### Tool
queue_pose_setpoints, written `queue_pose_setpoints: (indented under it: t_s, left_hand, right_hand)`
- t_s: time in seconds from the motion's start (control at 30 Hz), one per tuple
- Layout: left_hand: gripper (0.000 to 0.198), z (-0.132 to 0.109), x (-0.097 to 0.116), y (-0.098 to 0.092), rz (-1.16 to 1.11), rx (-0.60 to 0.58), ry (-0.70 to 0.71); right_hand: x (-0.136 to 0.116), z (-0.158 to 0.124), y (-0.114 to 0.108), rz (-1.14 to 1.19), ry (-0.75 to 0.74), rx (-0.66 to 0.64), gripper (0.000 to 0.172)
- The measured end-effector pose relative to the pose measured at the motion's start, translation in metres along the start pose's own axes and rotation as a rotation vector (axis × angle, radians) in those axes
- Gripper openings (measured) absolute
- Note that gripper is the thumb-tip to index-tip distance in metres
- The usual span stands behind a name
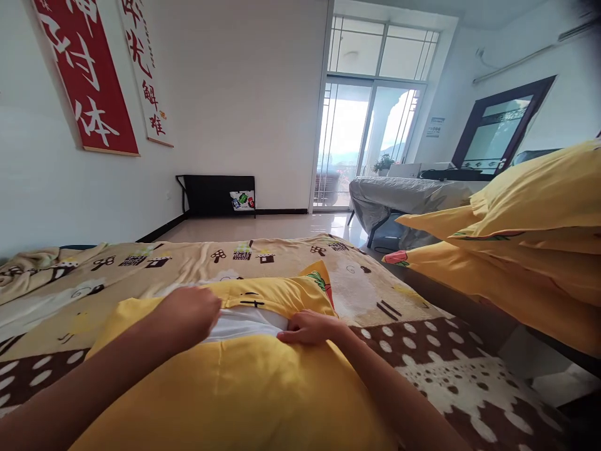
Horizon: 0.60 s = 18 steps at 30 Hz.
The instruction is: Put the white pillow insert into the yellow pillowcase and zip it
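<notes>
A yellow pillowcase (244,382) lies in front of me on the patterned blanket, with a white pillow (248,324) showing through its open slit. My left hand (190,316) is closed at the left end of the slit, where the case's edge runs into its curled fingers; the fingertips are hidden. At the right end, my right hand (310,327) pinches the edge of the case, its thumb and fingers beside the white pillow. Beyond the slit, the far flap bears a small black stitched or printed mark and a carrot print at its right corner.
The blanket (282,254) covers the bed beneath. Several yellow pillows (530,250) are stacked at the right. Behind them stands a plastic-covered table (404,193). A black panel (218,195) leans by the far wall, left of the glass door (347,144).
</notes>
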<state>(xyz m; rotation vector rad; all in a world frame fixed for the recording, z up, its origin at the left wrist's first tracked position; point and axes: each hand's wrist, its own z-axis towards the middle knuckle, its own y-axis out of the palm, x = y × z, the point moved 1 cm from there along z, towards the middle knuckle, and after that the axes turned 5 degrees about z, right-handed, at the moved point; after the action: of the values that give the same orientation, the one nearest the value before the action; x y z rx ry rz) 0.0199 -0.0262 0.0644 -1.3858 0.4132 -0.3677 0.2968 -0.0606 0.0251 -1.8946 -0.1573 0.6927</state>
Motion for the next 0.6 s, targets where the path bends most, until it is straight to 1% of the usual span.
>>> queue_pose_setpoints:
  t_s: [0.07,0.1,0.13,0.17,0.2,0.23,0.27,0.3,0.37,0.43,0.47,0.5,0.57,0.6]
  left_hand:
    - [0.025,0.047,0.063,-0.021,0.076,0.072,0.198]
    - [0.022,0.066,0.092,-0.031,0.091,0.121,0.286]
    - [0.02,0.08,0.117,-0.037,0.093,0.172,0.349]
    - [0.02,0.09,0.135,-0.04,0.08,0.198,0.365]
    - [0.021,0.095,0.147,-0.037,0.061,0.212,0.381]
    - [0.022,0.095,0.152,-0.03,0.038,0.216,0.382]
    - [0.024,0.093,0.152,-0.017,0.013,0.212,0.373]
    - [0.027,0.09,0.147,-0.001,-0.01,0.203,0.357]
    - [0.033,0.085,0.13,0.033,-0.048,0.178,0.303]
    - [0.035,0.086,0.115,0.061,-0.133,0.158,0.276]
    - [0.036,0.088,0.11,0.07,-0.198,0.159,0.284]
    - [0.036,0.091,0.107,0.074,-0.268,0.169,0.302]
    - [0.034,0.095,0.108,0.075,-0.384,0.216,0.338]
    - [0.032,0.096,0.109,0.073,-0.412,0.254,0.348]
  right_hand:
    - [-0.013,0.005,-0.013,-0.064,0.069,-0.099,0.056]
    - [-0.019,0.008,-0.019,-0.078,0.105,-0.157,0.053]
    - [-0.024,0.012,-0.024,-0.08,0.132,-0.204,0.049]
    - [-0.027,0.015,-0.026,-0.077,0.146,-0.23,0.048]
    - [-0.029,0.019,-0.025,-0.076,0.146,-0.223,0.049]
    - [-0.028,0.022,-0.022,-0.084,0.138,-0.19,0.051]
    - [-0.026,0.025,-0.016,-0.1,0.127,-0.144,0.054]
    - [-0.022,0.026,-0.007,-0.124,0.118,-0.093,0.056]
    - [-0.011,0.026,0.014,-0.16,0.108,-0.007,0.062]
    - [-0.001,0.022,0.032,-0.156,0.105,0.104,0.069]
    - [0.003,0.019,0.037,-0.149,0.101,0.181,0.07]
    - [0.006,0.015,0.04,-0.142,0.093,0.255,0.066]
    - [0.01,0.008,0.037,-0.134,0.073,0.343,0.053]
    - [0.011,0.005,0.033,-0.125,0.055,0.352,0.046]
